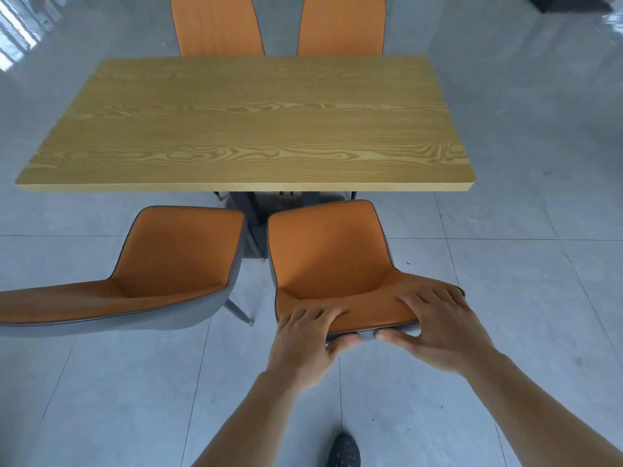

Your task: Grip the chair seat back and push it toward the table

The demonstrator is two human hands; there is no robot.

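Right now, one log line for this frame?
left hand: grips chair backrest top | right hand: grips same edge | table: beyond chair

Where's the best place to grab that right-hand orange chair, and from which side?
Probably the top edge of the backrest, taken from behind. The chair faces the table, so its back is the near part, and the rim is thin enough to clamp. Both hands do so: left hand and right hand, fingers over the orange front, thumbs on the grey back.

wooden table (249, 123), three other orange chairs, grey tiled floor (526, 230)
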